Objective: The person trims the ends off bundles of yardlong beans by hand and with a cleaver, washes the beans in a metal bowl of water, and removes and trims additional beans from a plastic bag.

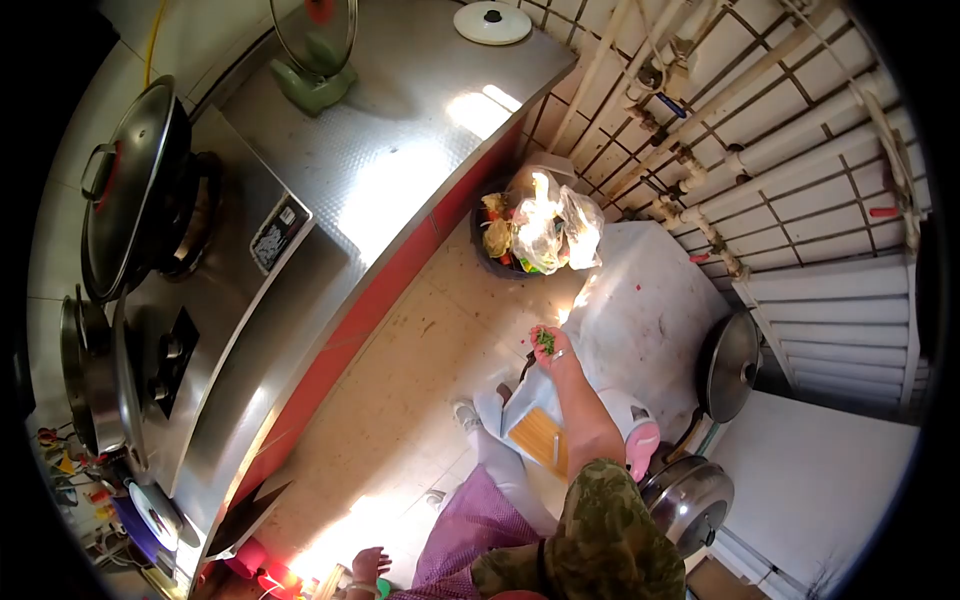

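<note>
My right hand (548, 345) is stretched out over the floor near the white covered surface, its fingers curled round a small bunch of chopped greens (545, 340). Below that forearm lies a wooden board (537, 437). Down at the bottom edge, my left hand (371, 564) is held out with its fingers apart and nothing in it. A bin (495, 262) filled with rubbish and plastic bags (552, 228) stands beyond my right hand.
A steel counter (400, 130) with a gas stove and a lidded wok (130, 190) runs along the left. On the right are a white covered surface (640, 290), a pan lid (728, 366), a steel pot (690, 495) and wall pipes (690, 165).
</note>
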A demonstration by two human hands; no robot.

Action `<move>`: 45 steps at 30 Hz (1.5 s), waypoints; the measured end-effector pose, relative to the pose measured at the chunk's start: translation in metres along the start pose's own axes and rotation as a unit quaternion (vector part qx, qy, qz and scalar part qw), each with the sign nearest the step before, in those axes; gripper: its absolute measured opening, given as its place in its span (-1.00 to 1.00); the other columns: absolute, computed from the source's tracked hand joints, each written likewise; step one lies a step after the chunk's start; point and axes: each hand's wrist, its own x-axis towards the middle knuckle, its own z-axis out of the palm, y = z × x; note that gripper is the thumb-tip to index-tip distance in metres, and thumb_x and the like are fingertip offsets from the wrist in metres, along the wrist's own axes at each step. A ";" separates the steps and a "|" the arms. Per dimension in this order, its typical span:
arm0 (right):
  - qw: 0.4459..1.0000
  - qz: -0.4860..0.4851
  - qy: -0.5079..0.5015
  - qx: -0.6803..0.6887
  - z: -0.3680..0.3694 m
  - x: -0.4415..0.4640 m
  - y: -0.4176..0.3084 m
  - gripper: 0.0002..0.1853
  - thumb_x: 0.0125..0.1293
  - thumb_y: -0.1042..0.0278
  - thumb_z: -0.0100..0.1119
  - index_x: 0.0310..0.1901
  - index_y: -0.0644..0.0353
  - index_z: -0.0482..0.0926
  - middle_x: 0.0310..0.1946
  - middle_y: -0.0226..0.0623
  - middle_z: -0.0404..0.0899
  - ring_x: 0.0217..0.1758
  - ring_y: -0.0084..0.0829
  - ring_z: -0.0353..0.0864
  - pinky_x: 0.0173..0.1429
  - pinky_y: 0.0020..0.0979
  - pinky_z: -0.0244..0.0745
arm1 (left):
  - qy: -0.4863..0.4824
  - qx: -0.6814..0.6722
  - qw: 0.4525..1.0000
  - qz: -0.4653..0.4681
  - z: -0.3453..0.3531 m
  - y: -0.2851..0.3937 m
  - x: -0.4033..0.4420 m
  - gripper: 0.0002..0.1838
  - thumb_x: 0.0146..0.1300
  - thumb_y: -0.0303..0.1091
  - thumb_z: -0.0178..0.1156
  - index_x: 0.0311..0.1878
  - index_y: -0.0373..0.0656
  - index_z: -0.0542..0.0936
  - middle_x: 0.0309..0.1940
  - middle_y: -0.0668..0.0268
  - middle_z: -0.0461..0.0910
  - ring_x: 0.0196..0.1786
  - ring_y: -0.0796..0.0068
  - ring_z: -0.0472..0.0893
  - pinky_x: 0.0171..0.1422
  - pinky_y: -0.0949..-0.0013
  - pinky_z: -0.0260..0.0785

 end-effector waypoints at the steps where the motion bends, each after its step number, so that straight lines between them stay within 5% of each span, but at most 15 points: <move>1: 1.000 0.001 -0.016 -0.004 -0.004 0.020 -0.010 -0.81 0.29 0.30 0.06 -0.35 0.24 0.55 -0.50 -0.30 0.58 -0.52 -0.47 0.58 -0.66 -0.64 0.25 | -0.010 -0.038 0.999 -0.023 -0.007 -0.009 0.003 -0.70 0.39 -0.27 0.07 0.05 -0.27 0.55 -0.27 0.10 0.65 -0.30 0.27 0.70 -0.37 0.34 0.55; 6: 0.994 -0.048 -0.085 -0.039 0.012 0.111 -0.076 -0.81 0.21 0.28 0.06 -0.28 0.23 0.53 -0.48 -0.23 0.58 -0.62 -0.44 0.51 -0.73 -0.57 0.30 | 0.039 0.009 0.999 -0.029 0.018 -0.001 -0.021 -0.70 0.40 -0.28 0.07 0.04 -0.27 0.55 -0.27 0.10 0.65 -0.30 0.28 0.70 -0.38 0.34 0.55; 8: 0.961 -0.189 -0.074 0.190 0.057 0.139 -0.100 -0.66 0.33 0.05 0.07 -0.09 0.16 0.51 -0.27 -0.21 0.63 -0.31 -0.30 0.65 -0.30 -0.38 0.65 | 0.042 0.016 0.999 -0.029 0.028 -0.002 -0.022 -0.71 0.40 -0.28 0.07 0.04 -0.27 0.55 -0.28 0.10 0.65 -0.31 0.28 0.70 -0.38 0.34 0.55; 9: 0.971 -0.165 -0.031 0.169 0.059 0.132 -0.112 -0.55 0.40 -0.09 -0.04 0.10 0.05 0.50 0.02 -0.28 0.61 0.11 -0.22 0.56 0.16 -0.07 0.52 | 0.041 0.019 0.999 -0.027 0.031 -0.004 -0.021 -0.71 0.40 -0.28 0.07 0.04 -0.27 0.55 -0.28 0.10 0.65 -0.31 0.28 0.70 -0.38 0.34 0.55; 10: 0.954 -0.137 -0.079 0.255 0.080 0.124 -0.118 -0.26 0.32 -0.31 -0.32 0.41 -0.03 0.24 0.46 -0.41 0.20 0.55 -0.20 0.02 0.50 0.18 -0.10 | 0.040 0.022 0.999 -0.026 0.035 -0.006 -0.021 -0.71 0.40 -0.28 0.07 0.04 -0.27 0.55 -0.28 0.10 0.66 -0.31 0.28 0.70 -0.38 0.34 0.55; 13: 0.972 -0.132 -0.093 0.171 0.080 0.127 -0.114 -0.41 0.41 -0.10 -0.19 0.36 0.02 0.29 0.40 -0.29 0.27 0.42 -0.19 0.23 0.44 0.06 0.16 | 0.034 0.022 0.999 -0.017 0.043 -0.012 -0.021 -0.71 0.40 -0.28 0.07 0.04 -0.27 0.55 -0.28 0.10 0.66 -0.31 0.29 0.70 -0.39 0.35 0.55; 17: 0.981 -0.108 -0.044 0.157 0.060 0.103 -0.068 -0.74 0.41 0.04 -0.13 -0.14 0.06 0.35 -0.26 -0.35 0.32 -0.19 -0.32 0.35 -0.09 -0.15 0.37 | 0.015 0.016 1.000 0.023 0.044 -0.026 -0.017 -0.72 0.40 -0.29 0.08 0.03 -0.27 0.56 -0.29 0.10 0.66 -0.32 0.29 0.70 -0.39 0.35 0.55; 20: 0.989 -0.083 0.079 0.089 0.017 0.076 -0.019 -0.66 0.40 0.15 -0.09 -0.52 0.09 0.39 -0.76 -0.39 0.36 -0.65 -0.42 0.44 -0.49 -0.31 0.52 | 0.025 -0.032 0.999 0.029 0.056 -0.007 -0.034 -0.73 0.41 -0.29 0.07 0.01 -0.27 0.56 -0.31 0.14 0.65 -0.33 0.31 0.70 -0.39 0.35 0.56; 22: 0.970 -0.023 0.208 -0.127 -0.021 0.072 0.009 -0.61 0.40 0.20 -0.01 -0.63 0.04 0.34 -0.81 -0.46 0.24 -0.74 -0.44 0.30 -0.63 -0.39 0.36 | 0.026 -0.056 0.997 0.047 0.063 0.005 -0.053 -0.73 0.42 -0.28 0.08 0.01 -0.27 0.56 -0.31 0.15 0.65 -0.31 0.32 0.69 -0.35 0.34 0.56; 24: 0.960 -0.026 0.181 -0.211 -0.049 0.044 0.042 -0.63 0.40 0.16 0.03 -0.60 -0.02 0.35 -0.80 -0.51 0.23 -0.82 -0.46 0.17 -0.75 -0.40 0.11 | 0.026 -0.084 0.993 0.080 0.066 -0.008 -0.062 -0.72 0.41 -0.26 0.10 0.02 -0.25 0.57 -0.29 0.17 0.65 -0.27 0.33 0.69 -0.31 0.35 0.57; 25: 0.964 -0.066 0.243 -0.081 -0.055 0.051 0.063 -0.60 0.40 0.07 -0.01 -0.63 -0.09 0.31 -0.82 -0.56 0.14 -0.87 -0.48 0.05 -0.80 -0.40 -0.07 | 0.032 -0.101 0.990 0.091 0.069 -0.008 -0.072 -0.72 0.41 -0.24 0.11 0.02 -0.24 0.57 -0.28 0.18 0.65 -0.25 0.34 0.69 -0.28 0.35 0.57; 26: 0.954 -0.045 0.181 -0.233 -0.067 0.029 0.076 -0.62 0.40 0.07 -0.04 -0.61 -0.09 0.31 -0.82 -0.55 0.12 -0.86 -0.50 0.05 -0.79 -0.41 -0.09 | 0.037 -0.109 0.987 0.107 0.070 -0.016 -0.083 -0.71 0.41 -0.23 0.11 0.03 -0.23 0.57 -0.28 0.19 0.66 -0.25 0.36 0.69 -0.26 0.35 0.57; 33: 0.754 0.177 0.018 -0.632 -0.003 -0.127 0.179 -0.72 0.33 0.19 -0.04 -0.56 -0.02 0.34 -0.75 -0.52 0.22 -0.79 -0.54 0.11 -0.72 -0.47 -0.02 | 0.090 -0.253 0.952 0.148 0.056 -0.156 -0.097 -0.73 0.39 -0.21 0.14 0.00 -0.19 0.59 -0.24 0.23 0.66 -0.25 0.42 0.69 -0.21 0.34 0.56; 40: 0.576 0.101 -0.062 -0.809 -0.005 -0.209 0.349 -0.77 0.29 0.22 -0.01 -0.52 -0.01 0.44 -0.73 -0.53 0.31 -0.77 -0.51 0.17 -0.70 -0.44 0.08 | 0.239 -0.489 0.835 0.082 0.068 -0.403 -0.132 -0.77 0.26 -0.33 0.11 -0.18 -0.30 0.61 -0.29 0.20 0.66 -0.26 0.38 0.69 -0.21 0.35 0.57; 45: 0.370 0.116 -0.193 -0.901 -0.056 -0.299 0.523 -0.80 0.26 0.25 0.03 -0.53 -0.03 0.46 -0.73 -0.46 0.36 -0.74 -0.46 0.26 -0.64 -0.39 0.19 | 0.299 -0.667 0.682 0.013 0.130 -0.593 -0.144 -0.82 0.26 -0.34 0.06 -0.32 -0.25 0.57 -0.43 0.25 0.63 -0.40 0.46 0.67 -0.38 0.42 0.53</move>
